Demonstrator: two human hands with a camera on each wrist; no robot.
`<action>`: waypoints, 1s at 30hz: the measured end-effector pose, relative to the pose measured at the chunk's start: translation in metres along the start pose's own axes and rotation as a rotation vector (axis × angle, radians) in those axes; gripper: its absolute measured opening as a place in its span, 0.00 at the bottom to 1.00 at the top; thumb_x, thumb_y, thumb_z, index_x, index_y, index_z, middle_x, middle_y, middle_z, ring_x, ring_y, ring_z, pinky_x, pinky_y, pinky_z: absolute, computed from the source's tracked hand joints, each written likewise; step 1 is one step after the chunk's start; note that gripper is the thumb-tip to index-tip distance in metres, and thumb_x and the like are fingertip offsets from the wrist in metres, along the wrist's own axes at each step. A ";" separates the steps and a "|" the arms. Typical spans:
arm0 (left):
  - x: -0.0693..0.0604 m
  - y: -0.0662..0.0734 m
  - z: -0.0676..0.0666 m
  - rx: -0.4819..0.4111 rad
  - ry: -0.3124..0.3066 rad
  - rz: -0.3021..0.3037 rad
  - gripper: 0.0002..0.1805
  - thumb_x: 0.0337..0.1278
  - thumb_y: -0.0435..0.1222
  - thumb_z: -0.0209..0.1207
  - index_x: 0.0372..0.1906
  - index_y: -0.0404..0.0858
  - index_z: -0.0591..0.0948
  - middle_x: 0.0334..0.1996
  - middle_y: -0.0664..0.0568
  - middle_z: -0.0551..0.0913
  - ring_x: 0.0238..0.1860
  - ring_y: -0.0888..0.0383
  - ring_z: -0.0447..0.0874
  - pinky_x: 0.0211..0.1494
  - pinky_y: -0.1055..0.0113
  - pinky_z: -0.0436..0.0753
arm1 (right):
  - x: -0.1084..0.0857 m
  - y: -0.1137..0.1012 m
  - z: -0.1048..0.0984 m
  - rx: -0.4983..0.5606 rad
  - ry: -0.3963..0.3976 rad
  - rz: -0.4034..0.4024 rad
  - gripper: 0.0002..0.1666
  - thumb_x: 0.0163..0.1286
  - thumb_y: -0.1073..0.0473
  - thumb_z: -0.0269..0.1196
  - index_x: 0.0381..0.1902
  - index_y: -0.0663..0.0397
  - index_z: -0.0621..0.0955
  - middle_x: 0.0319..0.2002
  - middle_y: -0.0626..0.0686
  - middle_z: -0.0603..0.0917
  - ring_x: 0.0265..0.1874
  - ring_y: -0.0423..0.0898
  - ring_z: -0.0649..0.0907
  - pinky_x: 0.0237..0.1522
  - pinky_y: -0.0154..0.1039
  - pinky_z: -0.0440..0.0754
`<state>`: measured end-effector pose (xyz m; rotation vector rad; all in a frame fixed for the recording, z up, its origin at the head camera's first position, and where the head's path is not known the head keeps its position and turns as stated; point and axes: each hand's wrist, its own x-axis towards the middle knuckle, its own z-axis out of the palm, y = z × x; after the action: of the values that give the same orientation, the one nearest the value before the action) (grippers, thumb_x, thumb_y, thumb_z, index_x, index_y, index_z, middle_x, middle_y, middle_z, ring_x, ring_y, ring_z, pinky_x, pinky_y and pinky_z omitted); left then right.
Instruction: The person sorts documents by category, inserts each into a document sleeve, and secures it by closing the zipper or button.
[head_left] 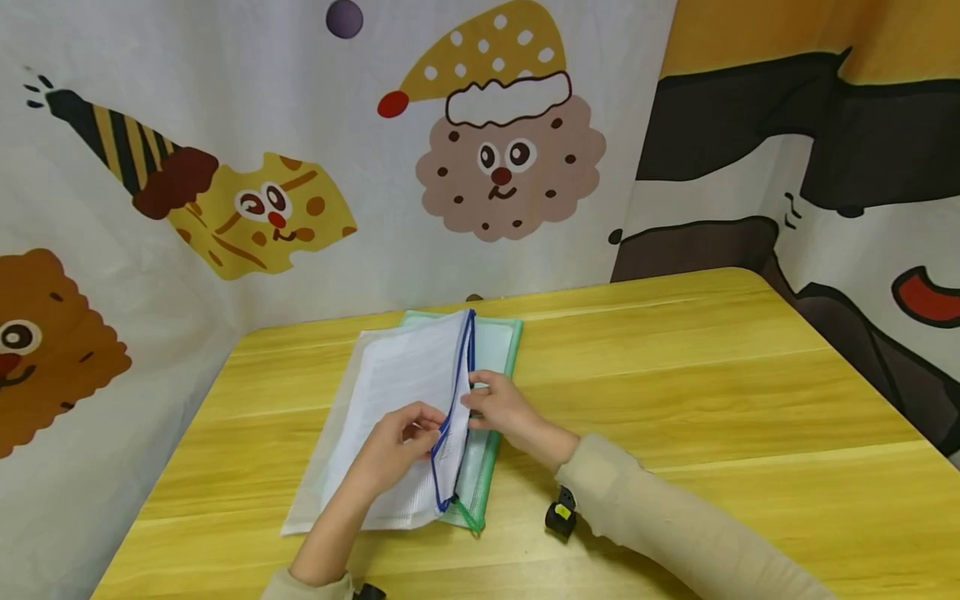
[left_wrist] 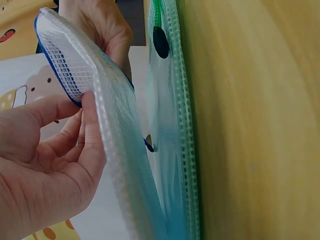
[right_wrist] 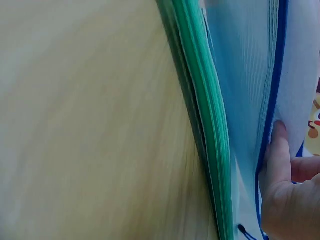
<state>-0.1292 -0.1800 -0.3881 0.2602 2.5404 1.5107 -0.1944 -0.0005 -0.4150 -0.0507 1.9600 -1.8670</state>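
Note:
A white mesh zip pouch (head_left: 405, 367) with blue zip edges lies at a slant on a green-edged zip pouch (head_left: 512, 350), its mouth parted toward the right. White paper (head_left: 390, 392) shows through its front. My left hand (head_left: 397, 450) pinches the near part of the blue zip edge between thumb and forefinger; the mesh wall (left_wrist: 62, 60) bends there. At the opposite side of the mouth, my right hand (head_left: 510, 408) holds the other edge, one finger lying against the white inner surface (right_wrist: 297, 90). Some of its fingertips are hidden.
Both pouches lie on a yellow wood-grain table (head_left: 675, 375). A printed cartoon curtain (head_left: 300, 108) hangs behind and beside it. A green zip pull (head_left: 470, 518) sticks out at the near corner. Black wrist cameras (head_left: 561, 515) sit on the forearms.

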 end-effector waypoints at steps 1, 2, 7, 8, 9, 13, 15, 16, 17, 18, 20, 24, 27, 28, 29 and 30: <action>0.000 0.000 0.000 -0.007 0.000 0.001 0.08 0.67 0.27 0.55 0.47 0.29 0.80 0.39 0.40 0.82 0.34 0.58 0.79 0.36 0.71 0.85 | 0.000 0.000 0.002 -0.008 0.001 -0.003 0.25 0.72 0.70 0.56 0.66 0.68 0.70 0.49 0.65 0.83 0.32 0.42 0.83 0.38 0.36 0.88; 0.000 0.001 0.001 -0.015 0.000 0.001 0.08 0.67 0.27 0.55 0.47 0.29 0.80 0.40 0.40 0.82 0.34 0.58 0.79 0.36 0.71 0.85 | 0.001 0.000 0.003 -0.013 -0.001 -0.005 0.26 0.71 0.70 0.56 0.66 0.68 0.70 0.46 0.64 0.83 0.31 0.42 0.83 0.37 0.35 0.88; 0.002 0.003 0.003 -0.036 -0.001 0.007 0.09 0.66 0.26 0.55 0.47 0.28 0.80 0.40 0.39 0.81 0.34 0.58 0.78 0.36 0.71 0.85 | 0.000 0.000 0.012 -0.013 -0.044 -0.026 0.29 0.69 0.74 0.52 0.68 0.72 0.66 0.34 0.57 0.82 0.29 0.42 0.82 0.34 0.35 0.87; 0.002 0.003 0.004 -0.037 0.001 0.009 0.09 0.66 0.26 0.55 0.47 0.28 0.80 0.39 0.39 0.81 0.34 0.58 0.78 0.36 0.71 0.85 | 0.000 0.000 0.013 -0.012 -0.054 -0.024 0.30 0.69 0.74 0.51 0.69 0.72 0.65 0.34 0.59 0.83 0.29 0.42 0.82 0.34 0.34 0.87; 0.002 0.003 0.004 -0.038 0.003 0.011 0.09 0.65 0.26 0.55 0.47 0.28 0.80 0.39 0.39 0.81 0.34 0.58 0.78 0.36 0.71 0.85 | 0.000 0.000 0.014 -0.013 -0.063 -0.024 0.31 0.69 0.75 0.50 0.70 0.73 0.63 0.35 0.61 0.84 0.29 0.42 0.82 0.34 0.34 0.87; 0.002 0.002 0.005 -0.042 0.007 0.016 0.09 0.65 0.25 0.55 0.47 0.28 0.80 0.40 0.38 0.82 0.34 0.59 0.79 0.36 0.72 0.85 | 0.001 0.001 0.016 -0.048 -0.104 -0.017 0.33 0.69 0.75 0.50 0.72 0.74 0.60 0.39 0.63 0.85 0.28 0.41 0.82 0.32 0.32 0.86; 0.001 0.002 0.005 -0.050 0.006 0.011 0.10 0.65 0.25 0.55 0.48 0.28 0.80 0.40 0.38 0.82 0.35 0.59 0.79 0.36 0.71 0.85 | 0.002 0.001 0.014 -0.066 -0.150 -0.016 0.32 0.67 0.76 0.50 0.69 0.75 0.63 0.31 0.56 0.83 0.26 0.41 0.80 0.32 0.30 0.85; 0.000 0.002 0.005 -0.056 0.005 0.007 0.10 0.65 0.25 0.55 0.48 0.28 0.80 0.40 0.38 0.82 0.35 0.59 0.79 0.37 0.71 0.85 | 0.002 0.001 0.012 -0.068 -0.181 -0.009 0.30 0.66 0.76 0.50 0.67 0.75 0.64 0.29 0.54 0.82 0.26 0.41 0.80 0.33 0.30 0.85; -0.001 0.001 0.005 -0.062 0.005 0.002 0.10 0.65 0.25 0.55 0.48 0.28 0.80 0.40 0.38 0.82 0.35 0.58 0.80 0.37 0.71 0.85 | 0.003 0.001 0.011 -0.067 -0.213 -0.001 0.28 0.65 0.76 0.50 0.64 0.76 0.66 0.27 0.51 0.80 0.27 0.41 0.80 0.34 0.31 0.86; -0.002 0.001 0.004 -0.067 0.005 -0.003 0.10 0.65 0.26 0.55 0.48 0.28 0.80 0.41 0.38 0.81 0.35 0.58 0.80 0.37 0.70 0.85 | 0.004 0.000 0.008 -0.063 -0.246 0.008 0.26 0.65 0.76 0.51 0.62 0.77 0.67 0.26 0.50 0.79 0.27 0.40 0.81 0.36 0.32 0.87; -0.003 0.001 0.004 -0.073 0.006 -0.012 0.10 0.65 0.26 0.55 0.48 0.28 0.80 0.40 0.39 0.81 0.36 0.58 0.80 0.38 0.70 0.86 | 0.006 -0.002 0.003 -0.034 -0.300 0.041 0.26 0.64 0.76 0.52 0.61 0.77 0.67 0.28 0.51 0.80 0.29 0.42 0.82 0.40 0.36 0.88; -0.005 0.000 0.003 -0.076 0.011 -0.022 0.09 0.66 0.27 0.56 0.48 0.28 0.80 0.40 0.39 0.81 0.35 0.58 0.80 0.38 0.69 0.86 | 0.011 -0.011 -0.012 -0.011 -0.340 0.079 0.28 0.67 0.75 0.54 0.65 0.77 0.64 0.41 0.67 0.85 0.34 0.46 0.86 0.46 0.41 0.88; -0.006 0.000 0.003 -0.080 0.014 -0.027 0.09 0.66 0.26 0.56 0.48 0.27 0.79 0.40 0.39 0.81 0.35 0.58 0.80 0.37 0.70 0.86 | 0.015 -0.021 -0.023 -0.040 -0.329 0.068 0.27 0.70 0.73 0.53 0.65 0.77 0.65 0.49 0.74 0.83 0.36 0.47 0.87 0.46 0.40 0.88; -0.006 -0.001 0.003 -0.082 0.015 -0.029 0.09 0.66 0.26 0.56 0.48 0.27 0.79 0.39 0.39 0.81 0.34 0.58 0.80 0.37 0.70 0.86 | 0.017 -0.025 -0.026 -0.051 -0.316 0.061 0.26 0.71 0.72 0.54 0.65 0.76 0.66 0.51 0.74 0.82 0.37 0.47 0.87 0.46 0.40 0.88; -0.006 -0.001 0.003 -0.083 0.016 -0.030 0.09 0.65 0.26 0.55 0.48 0.27 0.79 0.39 0.39 0.81 0.34 0.58 0.79 0.37 0.70 0.86 | 0.019 -0.028 -0.029 -0.063 -0.303 0.050 0.25 0.72 0.71 0.54 0.64 0.76 0.67 0.53 0.74 0.82 0.38 0.47 0.87 0.46 0.40 0.88; -0.006 -0.001 0.003 -0.086 0.016 -0.031 0.09 0.65 0.26 0.55 0.48 0.27 0.79 0.39 0.39 0.81 0.34 0.58 0.79 0.37 0.70 0.86 | 0.021 -0.031 -0.032 -0.076 -0.286 0.036 0.24 0.73 0.70 0.54 0.64 0.76 0.68 0.53 0.74 0.82 0.38 0.47 0.88 0.47 0.41 0.88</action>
<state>-0.1226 -0.1793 -0.3904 0.1969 2.4721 1.6121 -0.2324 0.0198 -0.3911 -0.2872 1.8202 -1.6592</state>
